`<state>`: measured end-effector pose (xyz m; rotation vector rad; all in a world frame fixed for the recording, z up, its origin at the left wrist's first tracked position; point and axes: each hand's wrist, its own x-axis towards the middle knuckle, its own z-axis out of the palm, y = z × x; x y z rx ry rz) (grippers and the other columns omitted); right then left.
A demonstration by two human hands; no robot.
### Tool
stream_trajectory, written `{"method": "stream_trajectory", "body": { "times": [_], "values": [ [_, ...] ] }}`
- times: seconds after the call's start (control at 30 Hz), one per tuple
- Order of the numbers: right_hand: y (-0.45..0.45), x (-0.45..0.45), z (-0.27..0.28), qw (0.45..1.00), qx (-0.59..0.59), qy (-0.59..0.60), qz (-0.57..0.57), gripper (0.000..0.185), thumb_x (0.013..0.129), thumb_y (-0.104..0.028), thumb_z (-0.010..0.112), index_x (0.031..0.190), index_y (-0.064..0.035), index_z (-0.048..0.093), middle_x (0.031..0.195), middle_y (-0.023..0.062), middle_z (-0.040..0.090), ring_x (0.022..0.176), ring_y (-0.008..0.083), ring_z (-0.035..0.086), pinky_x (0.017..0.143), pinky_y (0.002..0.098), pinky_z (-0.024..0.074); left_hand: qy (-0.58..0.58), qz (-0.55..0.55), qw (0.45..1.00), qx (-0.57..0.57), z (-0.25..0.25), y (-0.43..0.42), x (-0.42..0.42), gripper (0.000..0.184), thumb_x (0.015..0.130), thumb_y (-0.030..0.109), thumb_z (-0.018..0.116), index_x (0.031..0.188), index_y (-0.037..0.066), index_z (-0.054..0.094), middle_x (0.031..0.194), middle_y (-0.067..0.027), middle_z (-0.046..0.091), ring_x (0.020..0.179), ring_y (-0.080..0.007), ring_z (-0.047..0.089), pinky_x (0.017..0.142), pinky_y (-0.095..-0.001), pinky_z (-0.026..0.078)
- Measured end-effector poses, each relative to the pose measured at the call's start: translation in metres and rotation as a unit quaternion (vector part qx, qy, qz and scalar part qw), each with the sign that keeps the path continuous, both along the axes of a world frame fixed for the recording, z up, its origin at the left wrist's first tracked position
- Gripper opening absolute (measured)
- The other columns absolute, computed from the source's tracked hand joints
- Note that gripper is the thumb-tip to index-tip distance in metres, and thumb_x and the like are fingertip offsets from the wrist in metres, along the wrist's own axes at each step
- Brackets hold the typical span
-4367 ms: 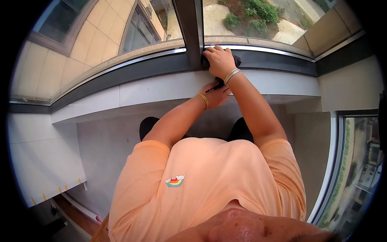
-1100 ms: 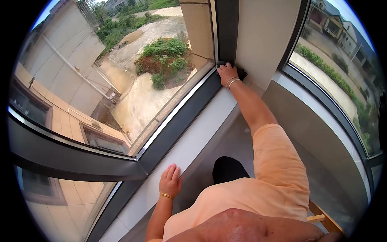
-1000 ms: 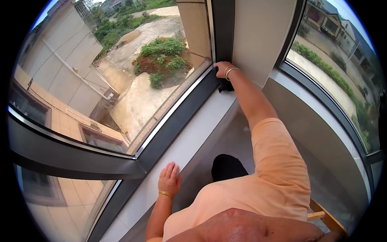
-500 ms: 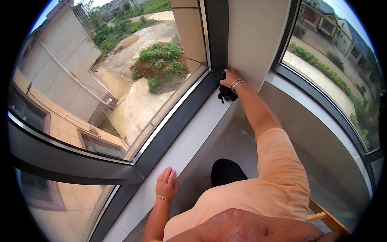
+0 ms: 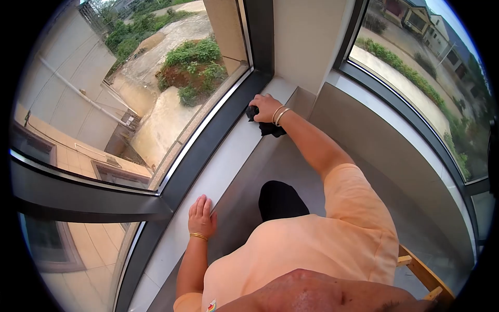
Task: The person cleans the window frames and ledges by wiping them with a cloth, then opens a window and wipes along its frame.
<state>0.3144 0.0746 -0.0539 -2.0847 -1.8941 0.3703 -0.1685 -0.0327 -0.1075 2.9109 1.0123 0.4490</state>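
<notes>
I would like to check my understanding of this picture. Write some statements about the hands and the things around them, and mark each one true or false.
1. The right hand holds a black cloth. True.
2. The left hand grips a second cloth. False: the left hand lies on the white sill, with no cloth in it.
3. Green plants show through the window. True.
4. The window frame along the sill is white. False: that frame is dark.
5. The left wrist wears a gold-coloured bracelet. True.
</notes>
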Motion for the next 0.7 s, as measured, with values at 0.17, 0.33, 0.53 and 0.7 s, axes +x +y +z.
{"method": "stream_trajectory", "body": {
  "times": [0.17, 0.33, 0.53, 0.7],
  "values": [
    [-0.020, -0.013, -0.009, 0.979, 0.045, 0.141, 0.138, 0.053, 0.071, -0.028, 0.070, 0.122, -0.0112, 0.068, 0.119, 0.0143, 0.065, 0.110, 0.0387, 0.060, 0.101, 0.0429, 0.0498, 0.009, -0.002, 1.000, 0.002, 0.005, 0.000, -0.001, 0.058, 0.083, 0.017, 0.072, 0.136, 0.007, 0.051, 0.147, -0.0148, 0.050, 0.135, -0.0347, 0.048, 0.112, -0.0475, 0.037],
    [-0.012, 0.040, 0.011, 0.967, 0.205, 0.133, -0.074, 0.052, 0.072, -0.026, 0.070, 0.120, -0.0072, 0.067, 0.119, 0.0185, 0.064, 0.111, 0.0383, 0.061, 0.101, 0.0423, 0.0495, 0.002, 0.003, 1.000, -0.012, 0.009, -0.001, 0.002, 0.058, 0.083, 0.018, 0.072, 0.137, 0.009, 0.052, 0.147, -0.0131, 0.050, 0.135, -0.0332, 0.048, 0.112, -0.0472, 0.038],
    [0.036, 0.090, 0.002, 0.943, 0.251, 0.067, -0.206, 0.049, 0.074, -0.021, 0.070, 0.121, -0.0092, 0.068, 0.125, 0.0179, 0.064, 0.114, 0.0360, 0.061, 0.104, 0.0437, 0.0483, -0.010, 0.002, 1.000, -0.022, 0.005, 0.003, 0.001, 0.057, 0.082, 0.016, 0.073, 0.136, 0.010, 0.053, 0.146, -0.0125, 0.051, 0.134, -0.0329, 0.049, 0.111, -0.0469, 0.039],
    [0.092, 0.072, -0.022, 0.974, 0.203, -0.072, -0.072, 0.056, 0.080, -0.028, 0.067, 0.134, -0.0144, 0.060, 0.140, 0.0080, 0.058, 0.126, 0.0314, 0.056, 0.108, 0.0431, 0.0463, -0.005, 0.014, 0.999, -0.032, 0.008, 0.004, 0.002, 0.057, 0.083, 0.017, 0.073, 0.135, 0.010, 0.053, 0.145, -0.0122, 0.052, 0.133, -0.0325, 0.050, 0.110, -0.0469, 0.040]
  ]
}}
